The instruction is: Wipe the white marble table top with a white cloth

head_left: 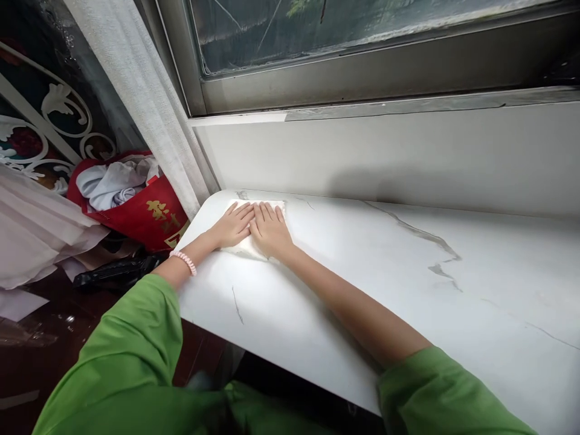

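Note:
A white cloth (254,248) lies spread on the white marble-patterned tabletop (335,266), close to its far left corner. My left hand (233,225) rests flat on the cloth's left part, fingers stretched toward the right. Beside it, my right hand (270,229) presses flat on the cloth with its fingers pointing at the wall. The fingertips of the left hand touch or nearly touch the right hand. Parts of the cloth are hidden under both palms.
A window frame (362,75) runs above the white wall (385,157) behind the table. To the left hangs a pale curtain (136,90). A red bag (136,220) stuffed with light clothes stands beyond the table's left edge, near a black bag (115,272) on the floor.

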`<action>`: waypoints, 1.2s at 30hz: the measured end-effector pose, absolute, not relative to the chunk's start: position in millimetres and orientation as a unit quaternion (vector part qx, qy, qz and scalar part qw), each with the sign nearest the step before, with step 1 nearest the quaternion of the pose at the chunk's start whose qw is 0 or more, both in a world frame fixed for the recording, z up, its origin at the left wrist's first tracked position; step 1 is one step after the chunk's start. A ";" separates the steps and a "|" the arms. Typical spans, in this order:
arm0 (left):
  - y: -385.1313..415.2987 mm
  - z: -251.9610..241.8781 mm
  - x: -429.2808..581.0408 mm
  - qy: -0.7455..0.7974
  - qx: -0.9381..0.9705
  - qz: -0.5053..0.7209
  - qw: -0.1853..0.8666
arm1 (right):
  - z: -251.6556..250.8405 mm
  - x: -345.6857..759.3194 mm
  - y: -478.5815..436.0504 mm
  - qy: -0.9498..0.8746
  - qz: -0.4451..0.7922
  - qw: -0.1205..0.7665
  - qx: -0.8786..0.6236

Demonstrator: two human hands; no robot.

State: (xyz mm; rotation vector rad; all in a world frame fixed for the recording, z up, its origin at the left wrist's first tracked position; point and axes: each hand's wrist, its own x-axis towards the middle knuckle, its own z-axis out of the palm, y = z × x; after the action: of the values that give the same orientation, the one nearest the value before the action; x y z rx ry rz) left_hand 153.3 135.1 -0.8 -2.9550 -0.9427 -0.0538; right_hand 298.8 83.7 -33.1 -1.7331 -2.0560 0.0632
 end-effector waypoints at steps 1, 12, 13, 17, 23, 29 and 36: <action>123.8 -0.4 148.3 -0.300 -0.953 -0.019 0.018 | -32.8 294.6 71.8 -0.750 0.021 0.222 -0.623; -0.8 10.9 78.5 -0.253 -0.967 -0.013 -0.011 | -17.2 243.4 -55.4 -0.805 0.064 0.215 -0.550; -6.2 11.2 74.3 -0.261 -0.965 -0.016 -0.011 | -16.0 241.2 -58.7 -0.809 0.073 0.213 -0.543; -12.7 11.2 67.3 -0.267 -0.963 -0.029 -0.023 | -14.5 238.6 -59.3 -0.811 0.098 0.207 -0.538; 30.9 5.9 74.3 -0.281 -0.958 -0.038 -0.041 | -20.7 240.9 -19.6 -0.799 0.080 0.224 -0.552; 133.5 3.9 91.9 -0.305 -0.949 -0.056 -0.056 | -25.6 241.6 78.3 -0.753 0.049 0.249 -0.606; 218.6 -2.4 100.7 -0.322 -0.945 -0.044 -0.025 | -28.6 247.1 164.6 -0.750 0.040 0.226 -0.621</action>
State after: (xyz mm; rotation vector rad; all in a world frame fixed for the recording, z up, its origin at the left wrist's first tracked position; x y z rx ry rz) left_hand 100.7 218.6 -2.4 -3.0190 -1.0287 -0.1413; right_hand 247.1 164.6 -28.6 -1.7112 -2.0681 0.1110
